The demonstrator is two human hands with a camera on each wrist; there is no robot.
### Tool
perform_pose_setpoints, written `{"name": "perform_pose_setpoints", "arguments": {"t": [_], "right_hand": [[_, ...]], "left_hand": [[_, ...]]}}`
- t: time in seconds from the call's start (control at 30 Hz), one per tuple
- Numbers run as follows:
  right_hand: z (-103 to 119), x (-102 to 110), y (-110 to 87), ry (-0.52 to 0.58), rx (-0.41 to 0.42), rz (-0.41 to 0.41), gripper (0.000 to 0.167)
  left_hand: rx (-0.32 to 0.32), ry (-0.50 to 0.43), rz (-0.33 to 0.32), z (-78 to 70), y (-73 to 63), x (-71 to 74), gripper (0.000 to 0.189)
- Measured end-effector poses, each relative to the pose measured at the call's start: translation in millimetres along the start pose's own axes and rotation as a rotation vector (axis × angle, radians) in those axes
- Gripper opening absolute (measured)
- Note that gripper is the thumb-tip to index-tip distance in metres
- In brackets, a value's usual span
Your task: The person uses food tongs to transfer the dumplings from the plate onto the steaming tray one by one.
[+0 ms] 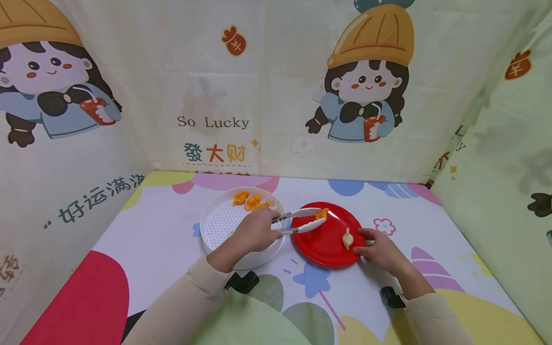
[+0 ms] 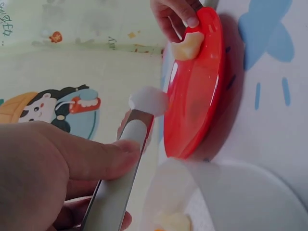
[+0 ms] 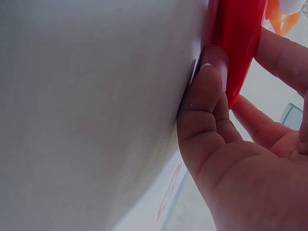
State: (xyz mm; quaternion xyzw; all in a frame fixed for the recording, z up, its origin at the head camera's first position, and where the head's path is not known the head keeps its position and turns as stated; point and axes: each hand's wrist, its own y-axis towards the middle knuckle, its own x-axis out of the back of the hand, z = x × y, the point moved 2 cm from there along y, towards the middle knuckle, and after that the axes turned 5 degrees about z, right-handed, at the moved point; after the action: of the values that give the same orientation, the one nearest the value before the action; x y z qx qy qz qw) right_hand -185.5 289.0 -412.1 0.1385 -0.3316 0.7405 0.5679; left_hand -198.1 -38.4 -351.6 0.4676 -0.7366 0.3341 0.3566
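Observation:
My left hand [image 1: 256,230] grips a pair of metal tongs with white tips [image 1: 308,227], reaching across from the white tray. Between the tong tips is an orange dumpling [image 1: 322,214], held above the far side of the red plate [image 1: 324,244]. My right hand [image 1: 381,250] pinches the plate's right rim; in the right wrist view its fingers [image 3: 202,89] lie against the red edge. A pale dumpling [image 1: 347,239] lies on the plate close to those fingers. The left wrist view shows the thumb [image 2: 113,159] pressed along the tongs' handle.
The round white perforated tray [image 1: 215,230] stands left of the plate, partly behind my left forearm. Several orange dumplings [image 1: 253,201] lie at its far side. A patterned cloth [image 1: 164,230] covers the table, and printed curtains [image 1: 284,96] hang behind and at both sides.

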Motion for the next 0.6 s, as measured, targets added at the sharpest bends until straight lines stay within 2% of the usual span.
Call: {"name": "perform_pose_setpoints", "arguments": {"t": [0.6], "right_hand": [[-1, -1, 1.5, -0.003, -0.016, -0.011, 0.083]], "left_hand": [[0.009, 0.034, -0.098, 42.9, -38.4, 33.2, 0.055]]}}
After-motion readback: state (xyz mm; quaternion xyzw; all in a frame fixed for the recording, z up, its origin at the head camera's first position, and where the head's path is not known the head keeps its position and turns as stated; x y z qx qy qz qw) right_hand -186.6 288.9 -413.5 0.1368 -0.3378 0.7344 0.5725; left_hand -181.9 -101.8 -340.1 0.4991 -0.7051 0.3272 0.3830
